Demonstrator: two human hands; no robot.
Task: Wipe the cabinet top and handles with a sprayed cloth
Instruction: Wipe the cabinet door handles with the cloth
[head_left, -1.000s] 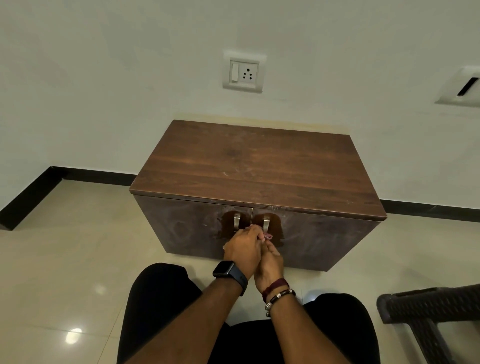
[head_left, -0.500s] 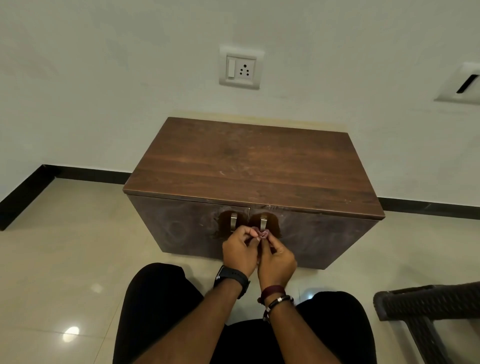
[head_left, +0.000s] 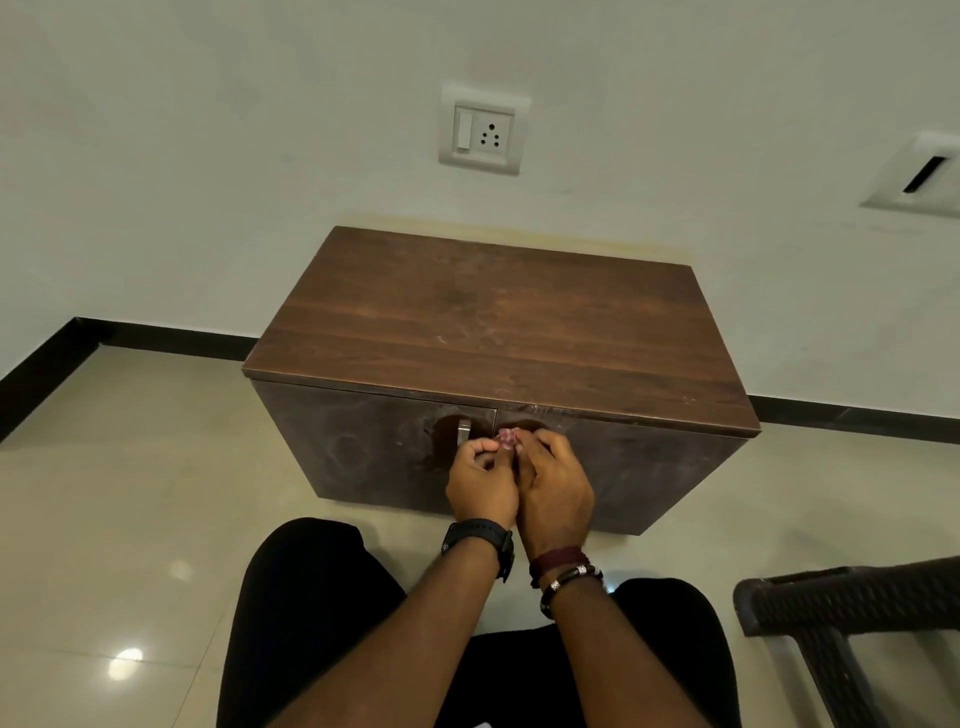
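A low brown wooden cabinet (head_left: 498, 332) stands against the wall, with two dark doors below its top. The left door's metal handle (head_left: 463, 432) shows beside my fingers. The right handle is hidden behind my hands. My left hand (head_left: 480, 480) and my right hand (head_left: 556, 483) are pressed together in front of the doors, both pinching a small bunched pink cloth (head_left: 507, 438) at the spot of the right handle. Most of the cloth is hidden by my fingers.
A dark wicker chair (head_left: 852, 608) stands at the lower right. My black-clad knees (head_left: 311, 597) are close to the cabinet front. A wall socket (head_left: 483, 132) is above the cabinet. Glossy beige floor tiles (head_left: 130, 493) spread to the left.
My hands have risen slightly along the doors and spread a little, and the pink cloth now shows between my fingertips over the right handle. The view has shifted a little.
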